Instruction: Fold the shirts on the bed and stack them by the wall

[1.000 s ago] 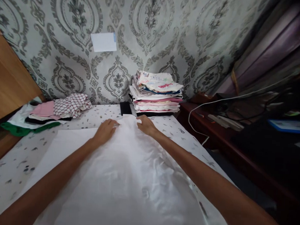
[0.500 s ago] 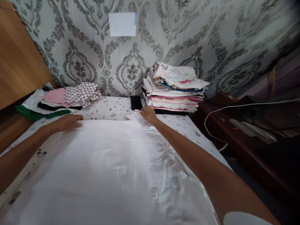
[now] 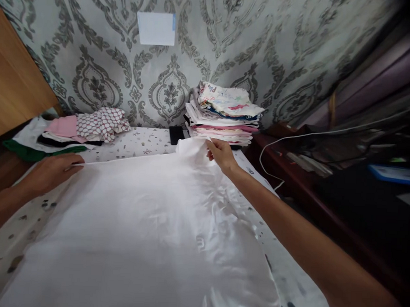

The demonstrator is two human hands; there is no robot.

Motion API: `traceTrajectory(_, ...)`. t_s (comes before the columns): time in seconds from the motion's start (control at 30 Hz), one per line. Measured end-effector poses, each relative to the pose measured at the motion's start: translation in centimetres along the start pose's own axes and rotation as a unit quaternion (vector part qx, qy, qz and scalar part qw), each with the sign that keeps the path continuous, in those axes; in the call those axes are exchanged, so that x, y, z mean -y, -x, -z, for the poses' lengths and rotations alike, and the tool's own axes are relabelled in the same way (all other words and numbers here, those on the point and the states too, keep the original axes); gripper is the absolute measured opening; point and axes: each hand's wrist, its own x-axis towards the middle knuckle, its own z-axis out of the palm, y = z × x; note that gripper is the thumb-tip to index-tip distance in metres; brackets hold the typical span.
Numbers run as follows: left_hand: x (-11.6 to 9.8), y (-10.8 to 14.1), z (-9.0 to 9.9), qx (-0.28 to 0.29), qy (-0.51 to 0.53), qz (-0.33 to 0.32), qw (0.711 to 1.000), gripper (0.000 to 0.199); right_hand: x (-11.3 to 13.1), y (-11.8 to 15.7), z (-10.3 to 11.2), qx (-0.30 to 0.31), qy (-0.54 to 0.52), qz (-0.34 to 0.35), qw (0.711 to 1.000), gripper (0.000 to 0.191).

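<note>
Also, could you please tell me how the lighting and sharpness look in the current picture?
Head view: the white cloth looks pale and low in detail, with glossy highlights at its lower right; the patterned wall stretches and softens toward the upper right; the purple curtain looks smeared; the far right edge sinks into darkness.

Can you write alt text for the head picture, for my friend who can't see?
A left hand and right hand hold the far edge of a wide white cloth on a white printed sheet. Behind are a tall stack of folded clothes and a low multicoloured clothes pile by a grey patterned wall.
</note>
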Motion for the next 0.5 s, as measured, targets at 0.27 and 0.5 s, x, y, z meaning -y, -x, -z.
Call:
traceTrajectory(0.27, 0.8, 3.7, -2.5, -0.028, -0.019, 0.003, 0.999, 0.053, -0.6, 8.7, 2.1, 0.049, -0.121, -0.041, 0.991, 0.043)
traceTrajectory(0.5, 3.0, 5.2, -6.1, 0.007, -0.026, 0.014, 1.000, 0.047, -1.8, 15.3, 1.4, 0.090, -0.084, -0.067, 0.990, 0.021)
